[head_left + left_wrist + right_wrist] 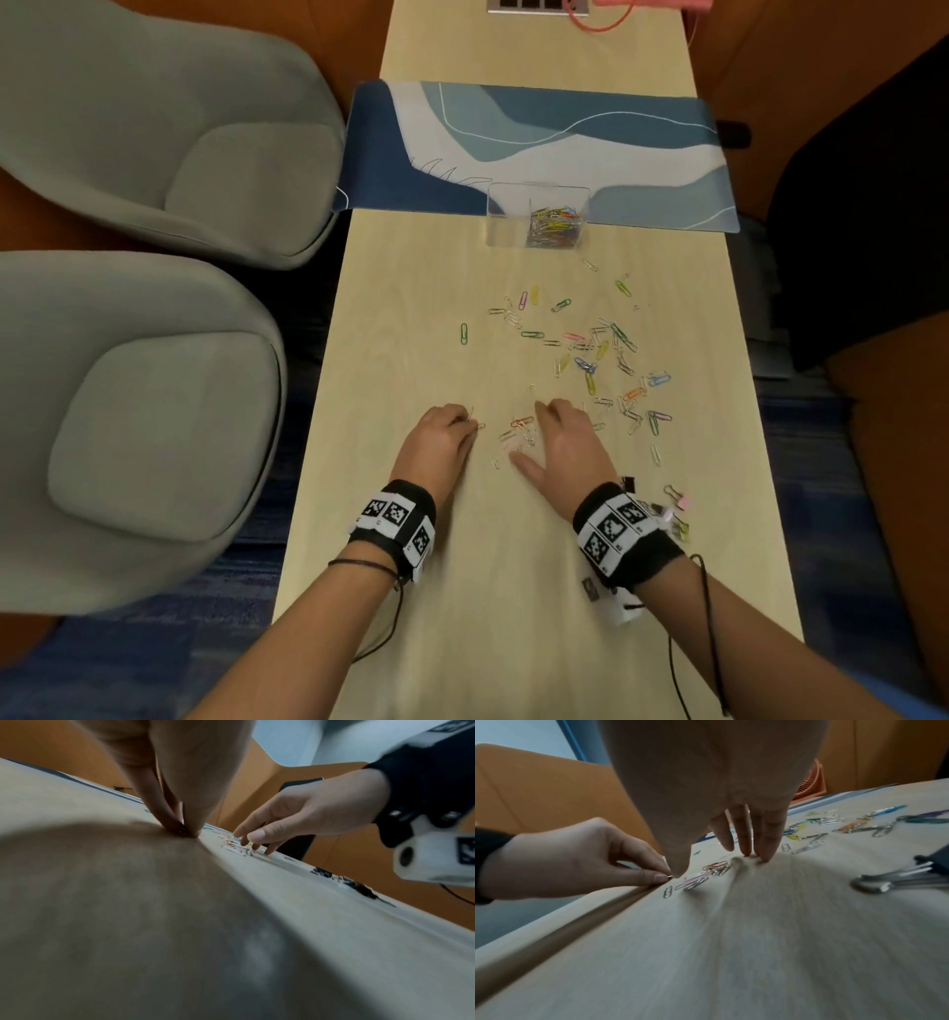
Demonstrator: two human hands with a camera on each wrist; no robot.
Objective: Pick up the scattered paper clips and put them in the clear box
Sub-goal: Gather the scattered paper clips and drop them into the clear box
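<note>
Many coloured paper clips lie scattered over the pale wooden table. A clear box with a heap of clips in its right half stands at the mat's near edge. My left hand pinches a silver paper clip between thumb and fingers at the table surface. My right hand rests with straight, spread fingers on the table beside a small cluster of clips; its fingertips touch the wood. In the left wrist view the right hand hovers over that cluster.
A blue patterned mat lies across the table behind the box. Several binder clips lie near my right wrist. Two grey chairs stand to the left, a dark chair to the right.
</note>
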